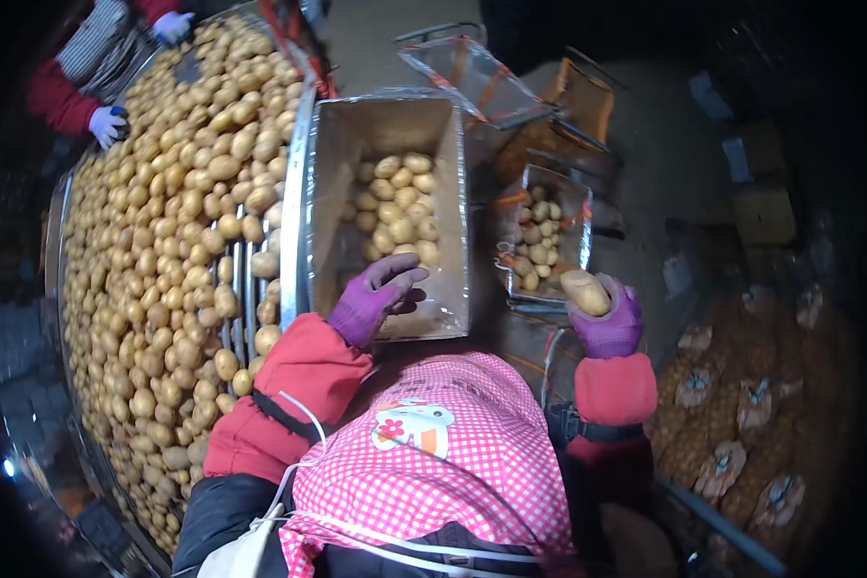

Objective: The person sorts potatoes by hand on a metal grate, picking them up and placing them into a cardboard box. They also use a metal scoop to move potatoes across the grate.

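In a purple glove, my right hand [609,323] grips a large potato [585,291], held out to the right near a small lined basket [576,258] with potatoes in it. My left hand [380,297], also gloved in purple, is over the near end of a tall cardboard box [454,313]. Its fingers are apart and slightly curled, with nothing in them. Inside the box lies a heap of potatoes [402,210], just beyond my left fingertips.
A metal-edged sorting table [297,207] piled with potatoes runs along the left, rollers showing. Across it, another person's gloved hands [107,125] touch the pile. Filled net sacks [722,462] stand at lower right. Lined crates [474,82] are at the back.
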### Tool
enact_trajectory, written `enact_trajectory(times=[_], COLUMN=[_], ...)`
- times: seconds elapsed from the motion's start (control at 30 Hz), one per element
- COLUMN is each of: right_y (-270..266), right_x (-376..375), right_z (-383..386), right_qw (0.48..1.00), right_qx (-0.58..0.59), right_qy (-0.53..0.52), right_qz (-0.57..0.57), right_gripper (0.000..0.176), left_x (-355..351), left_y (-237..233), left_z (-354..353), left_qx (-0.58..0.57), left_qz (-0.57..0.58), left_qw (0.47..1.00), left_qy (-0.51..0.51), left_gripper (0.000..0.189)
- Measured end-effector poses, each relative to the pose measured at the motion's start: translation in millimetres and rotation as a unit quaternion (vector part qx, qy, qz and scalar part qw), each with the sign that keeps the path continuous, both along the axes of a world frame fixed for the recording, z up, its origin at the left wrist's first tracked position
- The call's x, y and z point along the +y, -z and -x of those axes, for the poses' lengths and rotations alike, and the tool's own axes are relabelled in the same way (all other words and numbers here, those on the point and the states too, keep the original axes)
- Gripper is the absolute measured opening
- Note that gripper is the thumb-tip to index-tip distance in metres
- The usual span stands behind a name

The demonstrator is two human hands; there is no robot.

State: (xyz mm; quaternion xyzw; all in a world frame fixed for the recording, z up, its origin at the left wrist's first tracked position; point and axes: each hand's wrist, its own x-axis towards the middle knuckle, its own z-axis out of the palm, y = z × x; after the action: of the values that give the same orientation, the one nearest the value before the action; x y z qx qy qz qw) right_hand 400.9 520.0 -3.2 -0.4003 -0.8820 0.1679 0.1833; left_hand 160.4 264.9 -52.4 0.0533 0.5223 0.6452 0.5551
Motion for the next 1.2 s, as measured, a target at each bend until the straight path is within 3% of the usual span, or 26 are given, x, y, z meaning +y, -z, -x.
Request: enact_trajectory(times=[0.1,0.2,0.3,0.37,0.4,0.47,0.5,0.6,0.67,0.73,0.8,0.87,0.9,0.93,1.0,1.1,1.13,1.2], right_y=[-15.4,-21.4,-20.9,10.3,24.9,36.4,53.7,72.0,57.9,46.7,39.3,47.5,51.6,48.6,55.5,61.9,21.6,39.8], right_x=[-18.4,-42.7,-46.4,-22.4,-7.1,23.7,32.8,29.6,-21.0,-85.5,-151.5,-195.3,-208.9,-223.5,-233.3,-254.1,-275.8,-284.6], right_z=[17.3,42.6,55.9,52.1,44.5,48.2,53.1,110.1,176.4,242.0,300.6,351.8,378.8,403.1,455.7,502.9,504.5,517.5], right_qw=[1.000,0.997,0.986,0.987,0.997,0.994,0.997,0.980,0.961,0.907,0.837,0.795,0.795,0.842,0.864,0.841,0.832,0.821], right_qx=[0.017,0.011,0.028,0.081,0.029,0.030,0.021,0.063,0.081,0.118,0.146,0.126,0.092,-0.022,0.025,-0.072,-0.187,-0.032], right_qy=[-0.020,-0.076,-0.159,-0.112,-0.056,-0.071,-0.046,-0.188,-0.259,-0.394,-0.520,-0.593,-0.599,-0.533,-0.493,-0.510,-0.506,-0.545], right_qz=[-0.008,-0.010,-0.050,-0.081,-0.040,0.075,0.060,-0.023,0.060,0.089,0.087,0.009,-0.038,-0.076,-0.096,-0.166,-0.130,-0.165], right_gripper=[0.061,0.063,0.065,0.064,0.059,0.053,0.052,0.052,0.041,0.035,0.034,0.035,0.039,0.041,0.045,0.053,0.054,0.054], left_x=[20.8,56.9,75.8,65.6,51.0,11.3,-13.6,-96.7,-150.7,-215.5,-279.9,-330.0,-348.9,-366.9,-395.5,-386.7,-378.5,-383.7], left_y=[-10.6,-20.8,-32.3,-32.4,-28.4,-19.5,-18.2,-35.7,-63.3,-65.3,-70.6,-72.4,-69.1,-63.9,-53.3,-59.5,-63.6,-63.8], left_z=[-9.3,-30.5,-37.1,-27.8,-21.1,-18.2,-13.3,-4.0,-1.4,-5.1,-16.2,-35.9,-44.4,-53.4,-66.8,-55.0,-48.1,-27.6], left_qx=[0.017,0.256,0.241,0.290,0.326,0.212,0.259,0.294,0.264,0.307,0.425,0.343,0.368,0.393,0.436,0.491,0.504,0.414], left_qz=[-0.019,-0.079,-0.066,-0.022,0.016,-0.011,-0.005,0.059,0.149,0.201,0.302,0.375,0.405,0.435,0.496,0.561,0.579,0.556], left_qw=[0.999,0.958,0.955,0.938,0.924,0.974,0.965,0.949,0.929,0.867,0.750,0.688,0.675,0.660,0.627,0.593,0.586,0.691], left_qy=[0.034,0.103,0.158,0.189,0.197,0.075,0.042,-0.103,-0.213,-0.336,-0.407,-0.517,-0.495,-0.470,-0.414,-0.304,-0.261,-0.205], left_gripper=[0.054,0.058,0.056,0.054,0.052,0.046,0.046,0.042,0.041,0.041,0.041,0.042,0.047,0.053,0.063,0.083,0.090,0.101])
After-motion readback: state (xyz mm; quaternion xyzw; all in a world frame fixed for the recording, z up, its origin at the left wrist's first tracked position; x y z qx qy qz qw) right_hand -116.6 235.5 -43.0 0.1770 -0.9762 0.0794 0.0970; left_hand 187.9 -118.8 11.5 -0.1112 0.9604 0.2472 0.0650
